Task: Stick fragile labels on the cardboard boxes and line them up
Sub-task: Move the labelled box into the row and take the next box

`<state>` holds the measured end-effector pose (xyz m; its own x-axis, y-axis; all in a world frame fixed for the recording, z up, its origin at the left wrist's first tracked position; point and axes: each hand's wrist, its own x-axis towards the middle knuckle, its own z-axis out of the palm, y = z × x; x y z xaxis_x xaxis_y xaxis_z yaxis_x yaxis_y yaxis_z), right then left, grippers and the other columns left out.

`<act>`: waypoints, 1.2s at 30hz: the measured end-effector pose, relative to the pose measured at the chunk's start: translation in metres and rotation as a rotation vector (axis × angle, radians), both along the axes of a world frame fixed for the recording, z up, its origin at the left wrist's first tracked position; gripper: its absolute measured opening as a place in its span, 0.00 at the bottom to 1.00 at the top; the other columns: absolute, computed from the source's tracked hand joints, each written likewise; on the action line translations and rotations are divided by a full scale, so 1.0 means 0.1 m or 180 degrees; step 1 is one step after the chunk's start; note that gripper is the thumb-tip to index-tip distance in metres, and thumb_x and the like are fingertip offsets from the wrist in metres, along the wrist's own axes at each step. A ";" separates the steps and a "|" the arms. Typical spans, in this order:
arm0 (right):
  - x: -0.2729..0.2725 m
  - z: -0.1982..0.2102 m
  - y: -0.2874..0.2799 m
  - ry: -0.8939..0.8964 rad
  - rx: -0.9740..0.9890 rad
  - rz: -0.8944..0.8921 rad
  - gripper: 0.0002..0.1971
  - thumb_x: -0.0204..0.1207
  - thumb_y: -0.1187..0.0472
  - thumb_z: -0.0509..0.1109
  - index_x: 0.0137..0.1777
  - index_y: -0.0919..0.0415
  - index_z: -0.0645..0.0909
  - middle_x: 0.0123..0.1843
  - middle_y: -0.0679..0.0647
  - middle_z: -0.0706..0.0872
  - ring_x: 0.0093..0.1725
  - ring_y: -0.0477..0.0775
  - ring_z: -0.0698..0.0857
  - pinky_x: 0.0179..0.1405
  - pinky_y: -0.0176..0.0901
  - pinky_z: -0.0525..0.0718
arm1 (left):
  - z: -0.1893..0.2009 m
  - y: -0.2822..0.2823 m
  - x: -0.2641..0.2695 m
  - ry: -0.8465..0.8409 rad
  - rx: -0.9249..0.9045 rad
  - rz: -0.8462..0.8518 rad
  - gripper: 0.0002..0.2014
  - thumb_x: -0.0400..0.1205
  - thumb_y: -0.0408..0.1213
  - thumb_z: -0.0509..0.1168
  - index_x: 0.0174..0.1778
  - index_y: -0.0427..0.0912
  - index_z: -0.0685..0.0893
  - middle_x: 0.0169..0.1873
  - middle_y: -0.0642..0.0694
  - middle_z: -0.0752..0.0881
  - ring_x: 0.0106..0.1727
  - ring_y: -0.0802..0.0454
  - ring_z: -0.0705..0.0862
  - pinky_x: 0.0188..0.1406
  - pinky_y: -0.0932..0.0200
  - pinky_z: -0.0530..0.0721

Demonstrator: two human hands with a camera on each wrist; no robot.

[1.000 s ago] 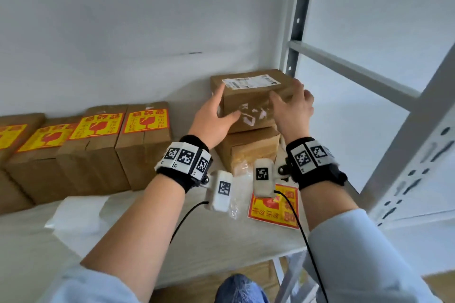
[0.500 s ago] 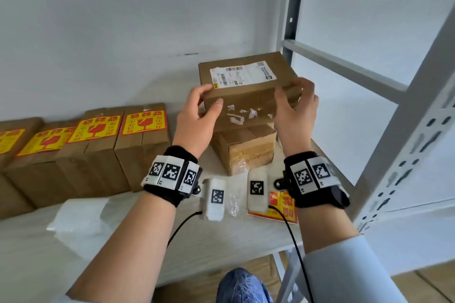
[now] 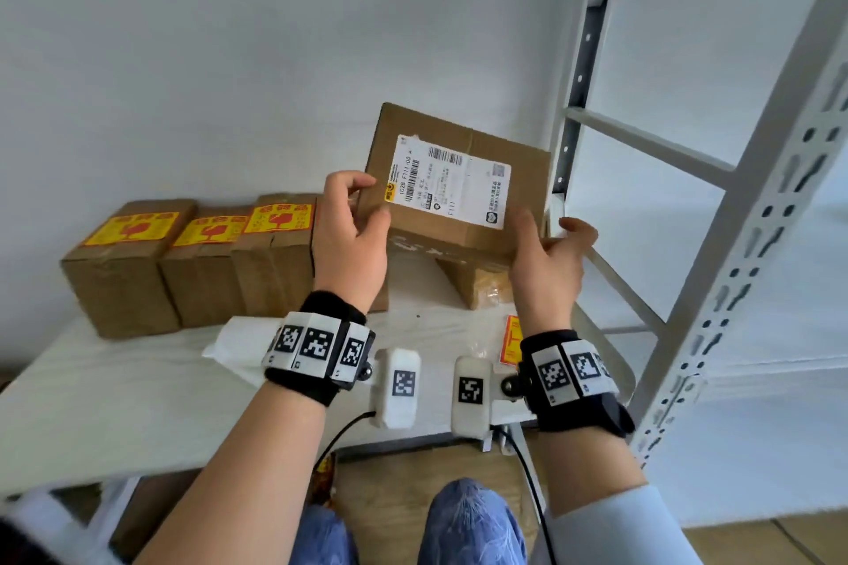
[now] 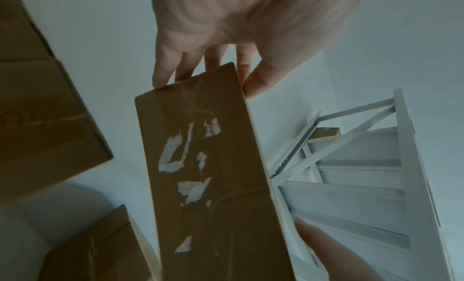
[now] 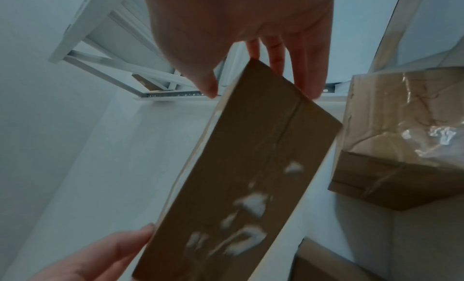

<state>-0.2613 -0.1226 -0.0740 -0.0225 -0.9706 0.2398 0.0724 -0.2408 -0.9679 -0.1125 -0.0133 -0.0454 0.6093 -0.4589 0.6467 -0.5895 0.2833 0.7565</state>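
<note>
Holding a cardboard box tilted, left hand and right hand.

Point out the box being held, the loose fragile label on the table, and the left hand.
held box [image 3: 463, 142], head view, bare cardboard above its shipping label
loose fragile label [image 3: 510, 337], head view, its visible yellow-red strip
left hand [image 3: 351, 243], head view, back of the hand

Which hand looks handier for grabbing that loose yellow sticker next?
Probably the right hand: the fragile label lies just below its wrist, while the left hand grips the box farther away.
</note>
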 end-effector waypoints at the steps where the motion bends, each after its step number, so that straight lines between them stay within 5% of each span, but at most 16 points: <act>1: -0.02 -0.03 0.05 0.0095 0.0051 0.0079 0.36 0.77 0.35 0.65 0.79 0.52 0.60 0.63 0.50 0.84 0.60 0.50 0.84 0.62 0.45 0.81 | 0.02 0.08 0.00 0.0062 -0.0059 -0.0064 0.14 0.80 0.27 0.62 0.57 0.47 0.73 0.54 0.51 0.82 0.57 0.56 0.83 0.55 0.61 0.82; 3: -0.04 -0.09 0.11 0.0275 0.0150 0.0322 0.47 0.70 0.24 0.60 0.85 0.42 0.50 0.79 0.52 0.75 0.75 0.58 0.78 0.75 0.61 0.75 | 0.05 0.20 0.03 0.0197 -0.0166 -0.0173 0.16 0.79 0.22 0.60 0.58 0.44 0.72 0.54 0.51 0.81 0.55 0.63 0.82 0.53 0.71 0.79; 6: -0.07 -0.17 0.20 0.0307 0.0560 0.0812 0.57 0.56 0.13 0.59 0.84 0.40 0.54 0.74 0.54 0.81 0.68 0.63 0.85 0.60 0.68 0.87 | 0.05 0.30 0.03 0.0266 -0.0095 -0.0200 0.16 0.79 0.24 0.60 0.60 0.43 0.72 0.58 0.45 0.81 0.55 0.62 0.81 0.56 0.71 0.78; 8: -0.10 -0.20 0.30 0.0191 0.0654 0.1064 0.56 0.57 0.16 0.64 0.82 0.45 0.61 0.68 0.52 0.84 0.59 0.60 0.89 0.46 0.64 0.92 | 0.03 0.32 0.00 0.0234 0.0032 -0.0027 0.17 0.80 0.28 0.62 0.65 0.41 0.74 0.64 0.43 0.78 0.59 0.54 0.79 0.63 0.63 0.78; 12: -0.16 -0.34 0.42 -0.0247 0.0658 0.1089 0.47 0.61 0.25 0.73 0.77 0.45 0.66 0.65 0.51 0.86 0.59 0.57 0.89 0.40 0.62 0.93 | -0.04 0.33 -0.06 0.0069 0.0218 0.0092 0.24 0.80 0.43 0.68 0.72 0.42 0.74 0.75 0.42 0.72 0.80 0.47 0.67 0.81 0.48 0.66; 14: -0.19 -0.43 0.47 -0.0438 0.0684 0.1026 0.45 0.63 0.29 0.76 0.75 0.47 0.65 0.64 0.51 0.85 0.61 0.58 0.88 0.42 0.63 0.92 | -0.07 0.35 -0.11 0.0039 0.0361 -0.0007 0.34 0.79 0.45 0.69 0.81 0.50 0.64 0.75 0.51 0.73 0.78 0.58 0.71 0.78 0.51 0.72; 16: -0.19 -0.48 0.52 -0.0627 0.0739 0.1066 0.41 0.65 0.32 0.76 0.73 0.45 0.62 0.64 0.53 0.83 0.59 0.60 0.89 0.43 0.63 0.92 | -0.09 0.35 -0.18 0.0173 0.0547 -0.0197 0.43 0.82 0.35 0.69 0.86 0.51 0.48 0.66 0.68 0.74 0.64 0.80 0.76 0.67 0.73 0.76; 17: -0.19 -0.50 0.54 -0.0720 0.0777 0.1086 0.41 0.65 0.32 0.76 0.72 0.45 0.61 0.65 0.55 0.83 0.59 0.62 0.89 0.44 0.63 0.92 | -0.11 0.34 -0.22 0.0222 0.0649 -0.0237 0.44 0.83 0.32 0.69 0.87 0.49 0.45 0.60 0.72 0.74 0.58 0.80 0.79 0.62 0.76 0.77; 20: -0.19 -0.51 0.57 -0.0830 0.0715 0.1046 0.42 0.64 0.32 0.77 0.70 0.48 0.60 0.66 0.57 0.81 0.59 0.60 0.88 0.45 0.61 0.93 | -0.19 0.31 -0.28 0.0216 0.0798 -0.0212 0.38 0.83 0.31 0.69 0.85 0.46 0.55 0.63 0.59 0.81 0.64 0.65 0.81 0.69 0.57 0.82; 23: -0.21 -0.53 0.60 -0.0336 0.0196 0.0717 0.50 0.56 0.27 0.78 0.73 0.45 0.58 0.73 0.55 0.72 0.66 0.55 0.83 0.58 0.58 0.89 | -0.21 0.31 -0.30 0.0171 0.1264 0.0007 0.36 0.82 0.40 0.69 0.84 0.47 0.58 0.71 0.46 0.81 0.72 0.50 0.80 0.73 0.48 0.79; 25: -0.24 -0.54 0.62 0.0080 -0.0292 0.0454 0.55 0.56 0.30 0.80 0.79 0.44 0.54 0.74 0.49 0.64 0.69 0.47 0.73 0.70 0.48 0.78 | -0.28 0.32 -0.31 0.0164 0.1666 0.0057 0.31 0.83 0.49 0.67 0.81 0.49 0.65 0.71 0.46 0.81 0.72 0.45 0.80 0.72 0.48 0.79; 27: -0.27 -0.53 0.62 0.0535 -0.0665 0.0252 0.56 0.54 0.33 0.81 0.79 0.44 0.55 0.70 0.50 0.63 0.62 0.48 0.72 0.64 0.41 0.72 | -0.32 0.33 -0.35 0.0290 0.1764 -0.0135 0.17 0.84 0.56 0.62 0.67 0.56 0.78 0.59 0.53 0.86 0.63 0.48 0.85 0.66 0.45 0.83; 29: -0.28 -0.52 0.62 0.1044 -0.0878 0.0148 0.54 0.52 0.34 0.84 0.76 0.44 0.59 0.65 0.52 0.64 0.55 0.52 0.74 0.57 0.41 0.72 | -0.33 0.34 -0.42 0.0522 0.1780 -0.0420 0.17 0.84 0.63 0.57 0.56 0.58 0.83 0.54 0.56 0.87 0.59 0.50 0.85 0.65 0.44 0.84; 33: -0.21 -0.64 0.65 0.1672 -0.0858 0.0183 0.52 0.51 0.33 0.84 0.71 0.53 0.63 0.63 0.54 0.65 0.62 0.57 0.75 0.55 0.39 0.75 | -0.35 0.28 -0.48 0.0386 0.2099 -0.0707 0.51 0.70 0.82 0.49 0.82 0.51 0.68 0.79 0.49 0.73 0.80 0.48 0.71 0.80 0.48 0.65; 36: -0.14 -0.76 0.71 0.1762 -0.1058 0.0261 0.48 0.54 0.35 0.82 0.69 0.57 0.65 0.61 0.53 0.66 0.61 0.60 0.78 0.50 0.38 0.76 | -0.41 0.27 -0.50 0.0362 0.2170 -0.0600 0.40 0.79 0.68 0.59 0.83 0.50 0.66 0.81 0.47 0.71 0.81 0.48 0.68 0.78 0.50 0.66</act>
<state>-0.2754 -0.0520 -0.1505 0.2614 -0.8360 0.4825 -0.3847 -0.5487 -0.7422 -0.1622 0.0136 -0.0864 0.5263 -0.8424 0.1156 -0.4841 -0.1851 0.8552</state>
